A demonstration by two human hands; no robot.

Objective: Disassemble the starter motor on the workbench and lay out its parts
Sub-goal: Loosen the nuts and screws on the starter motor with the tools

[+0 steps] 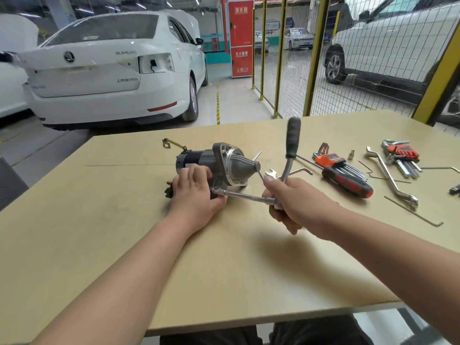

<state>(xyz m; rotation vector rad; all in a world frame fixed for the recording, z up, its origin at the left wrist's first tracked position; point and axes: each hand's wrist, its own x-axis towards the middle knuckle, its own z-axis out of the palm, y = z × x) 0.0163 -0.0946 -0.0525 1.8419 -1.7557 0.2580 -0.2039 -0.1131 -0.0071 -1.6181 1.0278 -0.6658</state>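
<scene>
The starter motor (224,161) lies on its side on the workbench (124,232), its grey nose cone pointing right. My left hand (194,192) lies over its near side and holds it down, fingers curled on the body. My right hand (296,202) grips the head of a ratchet wrench (292,143) whose dark handle stands upright. A long extension bar (245,196) runs left from the ratchet head to a fastener at the motor's near flange, beside my left thumb. A brass terminal strap (171,143) sticks out behind the motor.
To the right lie an orange hex key set (332,160), a red-and-black screwdriver (348,181), an offset ring spanner (390,175), a second red hex key set (402,153), an open-end spanner (271,174) and loose thin keys. White cars and a yellow mesh fence stand beyond.
</scene>
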